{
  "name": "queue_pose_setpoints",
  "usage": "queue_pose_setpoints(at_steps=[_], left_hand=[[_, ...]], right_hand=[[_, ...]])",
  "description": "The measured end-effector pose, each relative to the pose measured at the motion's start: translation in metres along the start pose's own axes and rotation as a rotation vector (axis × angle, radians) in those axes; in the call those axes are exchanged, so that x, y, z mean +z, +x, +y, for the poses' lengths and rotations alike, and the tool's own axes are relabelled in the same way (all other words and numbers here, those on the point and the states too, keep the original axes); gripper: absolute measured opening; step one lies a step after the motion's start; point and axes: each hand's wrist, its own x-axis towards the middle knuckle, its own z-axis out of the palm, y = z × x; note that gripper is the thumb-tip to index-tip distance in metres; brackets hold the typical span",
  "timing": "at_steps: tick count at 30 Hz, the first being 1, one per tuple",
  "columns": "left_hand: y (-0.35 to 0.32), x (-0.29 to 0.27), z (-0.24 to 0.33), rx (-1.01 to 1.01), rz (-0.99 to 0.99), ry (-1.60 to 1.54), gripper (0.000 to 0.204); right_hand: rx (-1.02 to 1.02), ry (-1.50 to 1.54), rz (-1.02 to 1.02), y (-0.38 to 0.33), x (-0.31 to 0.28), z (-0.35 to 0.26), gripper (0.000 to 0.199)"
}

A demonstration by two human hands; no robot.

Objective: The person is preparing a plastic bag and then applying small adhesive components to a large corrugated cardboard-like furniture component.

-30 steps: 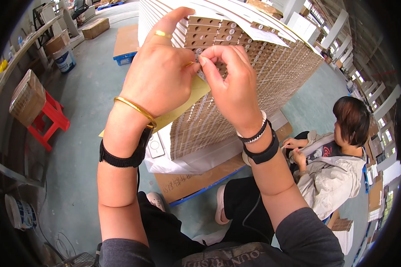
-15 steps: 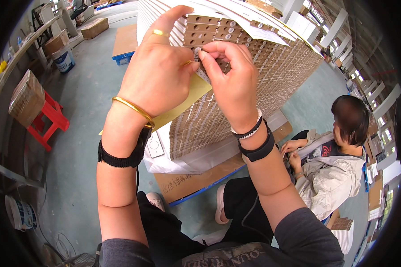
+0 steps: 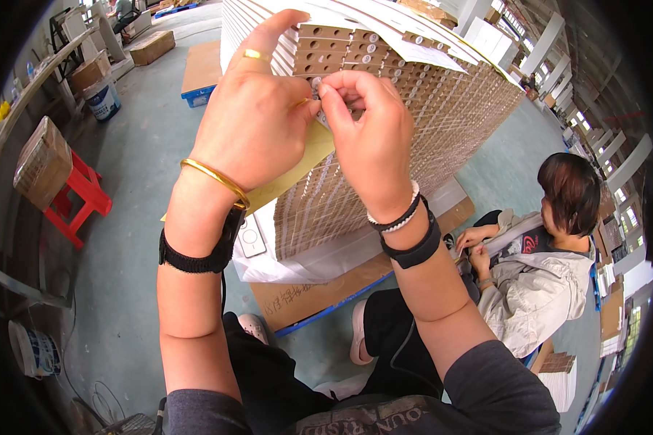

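Note:
A tall stack of white-edged boards (image 3: 384,156) stands before me, its brown faces lined with round holes and small round white stickers. My left hand (image 3: 257,130) lies against its left corner, index finger stretched along the edge and thumb bent in. A yellow sheet (image 3: 292,175) sticks out from under that hand, held against the stack. With thumb and index finger together, my right hand (image 3: 374,130) pinches at a small round sticker (image 3: 316,84) on the stack's face, right beside my left thumb. The fingertips partly cover the sticker.
White papers (image 3: 428,54) lie on the stack's upper edge. A phone (image 3: 251,238) rests at its lower left corner. To the right a person (image 3: 537,254) sits close by. Left are a red stool (image 3: 80,199) bearing a carton (image 3: 43,163), and a bucket (image 3: 103,100).
My right hand has shifted slightly left, its fingertips staying at the sticker beside my left thumb. The left hand and yellow sheet have barely moved.

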Motion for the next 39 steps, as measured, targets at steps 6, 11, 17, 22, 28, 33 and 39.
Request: queue_pose_setpoints(at_steps=[6,11,17,22,28,33,39], left_hand=[[-0.004,0.000,-0.005,-0.017,-0.019,-0.016,0.005],[-0.004,-0.001,-0.008,0.001,-0.009,-0.033,0.004],[-0.004,-0.004,-0.006,-0.011,-0.044,-0.040,0.005],[0.000,-0.004,0.001,-0.001,-0.033,-0.018,0.007],[-0.005,-0.001,-0.008,-0.016,-0.029,-0.060,0.007],[-0.004,-0.001,-0.008,0.004,0.018,-0.010,0.007],[-0.004,0.000,-0.008,-0.026,-0.025,-0.063,0.008]], right_hand=[[0.348,0.335,-0.135,0.004,-0.004,0.001,0.006],[0.419,0.406,-0.197,0.006,-0.017,0.002,0.012],[0.339,0.293,-0.188,-0.001,-0.010,0.003,0.009],[0.259,0.210,-0.123,-0.005,-0.001,0.003,0.009],[0.172,0.105,-0.001,-0.012,0.002,0.000,0.010],[0.165,0.119,0.064,-0.014,0.006,-0.004,0.011],[0.092,0.122,0.107,-0.014,0.008,-0.001,0.007]])
